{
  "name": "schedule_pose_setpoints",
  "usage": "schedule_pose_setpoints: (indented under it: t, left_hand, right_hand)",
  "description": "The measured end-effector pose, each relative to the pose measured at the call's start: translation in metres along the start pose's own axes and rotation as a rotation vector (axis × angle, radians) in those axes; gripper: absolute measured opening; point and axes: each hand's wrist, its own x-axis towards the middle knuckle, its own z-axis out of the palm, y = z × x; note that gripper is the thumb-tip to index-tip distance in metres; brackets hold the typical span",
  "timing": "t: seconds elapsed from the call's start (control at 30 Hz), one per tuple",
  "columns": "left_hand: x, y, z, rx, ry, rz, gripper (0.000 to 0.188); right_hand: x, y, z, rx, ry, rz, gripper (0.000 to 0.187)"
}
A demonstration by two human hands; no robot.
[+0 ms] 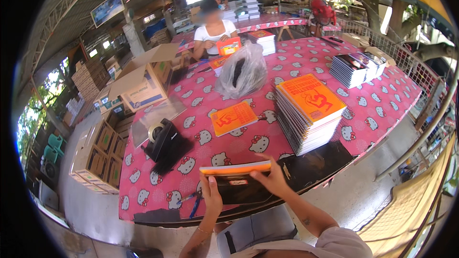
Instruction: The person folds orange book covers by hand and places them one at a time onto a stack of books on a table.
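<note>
My left hand (212, 194) and my right hand (270, 177) grip opposite ends of an orange-covered notebook (235, 168). It is tilted so that a long, narrow edge faces me, above a dark board (241, 190) at the table's near edge. Just beyond it, a single orange notebook (234, 118) lies flat. To the right rises a tall stack of spiral-bound orange notebooks (310, 110). Near my left hand are blue-handled scissors (195, 205) and a slim pen-like tool (186, 198).
A pink cat-patterned cloth covers the table (205, 136). On it stand a black tape dispenser (165, 141), a clear plastic bag (243, 74) and dark-covered books (351, 69). Across sits a co-worker (213, 33) holding an orange book. Cardboard boxes (143, 83) stand left; a red fan (322, 12) is behind.
</note>
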Motion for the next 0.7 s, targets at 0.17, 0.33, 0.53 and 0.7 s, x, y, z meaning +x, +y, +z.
schedule_pose_setpoints:
  t: [0.17, 0.33, 0.53, 0.7]
  left_hand:
    - [0.069, -0.100, -0.028, 0.762, 0.040, 0.126, 0.050]
    - [0.093, -0.172, -0.062, 0.995, -0.033, 0.222, 0.021]
    - [0.066, -0.097, -0.039, 0.938, 0.020, 0.239, 0.031]
    - [0.056, -0.053, -0.030, 0.423, -0.064, 0.141, 0.036]
  right_hand:
    - [0.008, 0.011, -0.040, 0.163, -0.026, 0.065, 0.059]
    - [0.013, 0.014, -0.035, 0.134, -0.048, 0.061, 0.060]
    - [0.025, -0.050, -0.035, -0.398, 0.287, -0.438, 0.067]
    - [0.038, -0.084, 0.031, -0.630, -0.109, -0.702, 0.046]
